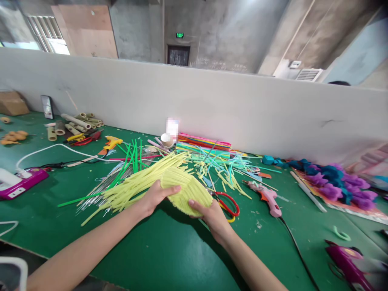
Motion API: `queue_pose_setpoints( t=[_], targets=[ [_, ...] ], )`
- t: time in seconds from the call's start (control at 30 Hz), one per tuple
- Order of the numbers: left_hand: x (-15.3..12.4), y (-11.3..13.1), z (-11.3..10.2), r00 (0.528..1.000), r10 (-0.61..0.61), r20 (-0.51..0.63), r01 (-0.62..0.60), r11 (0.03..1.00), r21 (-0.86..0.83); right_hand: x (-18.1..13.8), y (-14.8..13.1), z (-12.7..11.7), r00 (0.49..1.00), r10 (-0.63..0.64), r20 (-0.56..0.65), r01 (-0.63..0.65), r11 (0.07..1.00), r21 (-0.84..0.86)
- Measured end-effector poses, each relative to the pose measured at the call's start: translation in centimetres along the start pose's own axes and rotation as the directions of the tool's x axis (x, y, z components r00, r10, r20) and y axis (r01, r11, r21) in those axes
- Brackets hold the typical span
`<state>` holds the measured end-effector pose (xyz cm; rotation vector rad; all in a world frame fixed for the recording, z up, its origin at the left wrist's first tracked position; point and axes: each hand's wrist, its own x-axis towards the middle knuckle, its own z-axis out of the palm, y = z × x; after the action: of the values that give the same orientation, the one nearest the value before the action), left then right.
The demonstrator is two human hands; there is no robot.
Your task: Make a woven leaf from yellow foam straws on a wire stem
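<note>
A flat, ribbed yellow piece made of pipe cleaners (186,190) is held up above the table between both hands. My left hand (157,198) pinches its left edge with the thumb on top. At its lower right edge, my right hand (210,214) grips it, thumb also on the face. Behind and left of it lies a bundle of loose yellow pipe cleaners (136,182), with green pipe cleaners (131,155) beyond. Red-handled scissors (228,205) lie just right of my right hand, their blades partly hidden.
A pink glue gun (268,198) with a black cord lies to the right; a yellow glue gun (112,143) is at back left. Purple and blue fuzzy flowers (342,184) sit far right. Bamboo pieces (80,123) and a purple power strip (26,184) are left. A white partition (257,109) borders the table.
</note>
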<state>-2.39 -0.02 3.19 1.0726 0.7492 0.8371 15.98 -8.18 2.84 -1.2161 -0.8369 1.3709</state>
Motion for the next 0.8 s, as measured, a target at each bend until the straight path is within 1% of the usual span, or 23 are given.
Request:
queue_pose_setpoints(
  t=[0.27,0.43,0.53,0.6,0.7,0.8],
  targets=[
    [0.07,0.29,0.12,1.000,-0.014,0.027,0.016,0.997,-0.071,0.03,-0.13,0.18,1.000,-0.019,0.015,0.019,1.000,0.005],
    [0.10,0.46,0.34,1.000,-0.013,0.027,0.016,0.995,-0.094,0.11,-0.02,0.20,0.999,-0.042,-0.024,0.042,0.999,-0.002],
    [0.24,0.40,0.22,1.000,0.022,0.008,-0.021,0.999,-0.043,0.10,0.08,0.28,0.997,-0.055,-0.060,0.054,0.999,-0.008],
    [0.37,0.29,0.04,0.999,0.038,-0.001,-0.038,0.999,0.027,0.09,0.11,0.30,0.994,-0.069,-0.088,0.068,0.998,-0.011],
    [0.51,0.10,-0.16,1.000,0.019,0.003,-0.019,0.991,0.130,0.14,0.11,0.22,0.988,-0.092,-0.125,0.092,0.996,-0.006],
    [0.47,-0.03,-0.11,0.999,-0.007,0.044,-0.003,0.974,0.226,0.27,0.13,0.06,0.985,-0.104,-0.135,0.106,0.994,0.010]
  ],
)
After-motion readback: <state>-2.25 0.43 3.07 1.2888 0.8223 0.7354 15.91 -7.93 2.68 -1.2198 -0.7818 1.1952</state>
